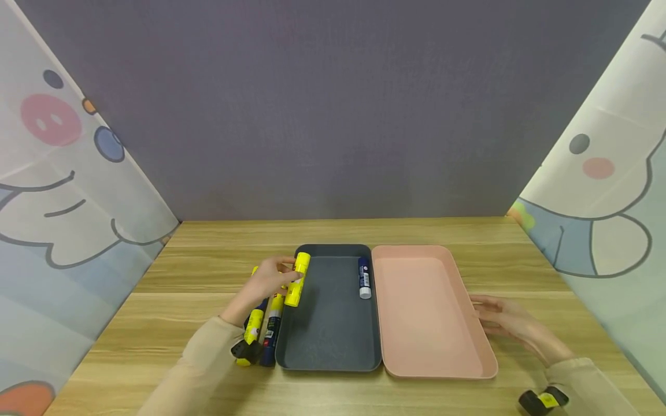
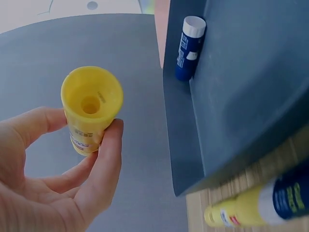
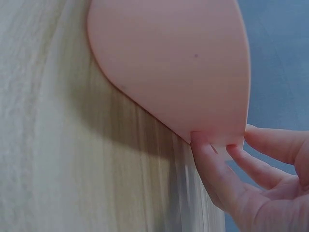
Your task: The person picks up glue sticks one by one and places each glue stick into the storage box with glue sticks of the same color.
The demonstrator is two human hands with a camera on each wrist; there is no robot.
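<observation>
Nearest my head camera, low in the frame, both sleeves come up from the bottom edge. From my left wrist view I see the fingers (image 2: 104, 159) of the left hand (image 1: 265, 282) curled around a yellow glue stick (image 1: 298, 279), thumb on one side and the other fingers on the opposite side, so the stick is pinched with its round end facing the wrist camera. In the head view that hand sits left of centre, forearm angled up from the lower left, and the stick hangs over the left rim of the dark grey tray (image 1: 333, 341).

Inside the tray, against its right wall in the upper part, lies a blue glue stick (image 1: 364, 277) with a white cap. Just outside the tray's left edge, on the wooden worktop (image 1: 177, 271), lie two more sticks side by side: a yellow one (image 1: 254, 326) and a dark blue one with a yellow end (image 1: 272, 329), both partly under the left wrist.

At the right of the head view, the right hand (image 1: 507, 323) rests low on the worktop, forearm coming in from the lower right. Its fingers (image 3: 212, 164) are relaxed and nearly straight, tips touching the right edge of the pink tray (image 1: 432, 346); they hold nothing. The pink tray lies touching the grey one along its long side.
</observation>
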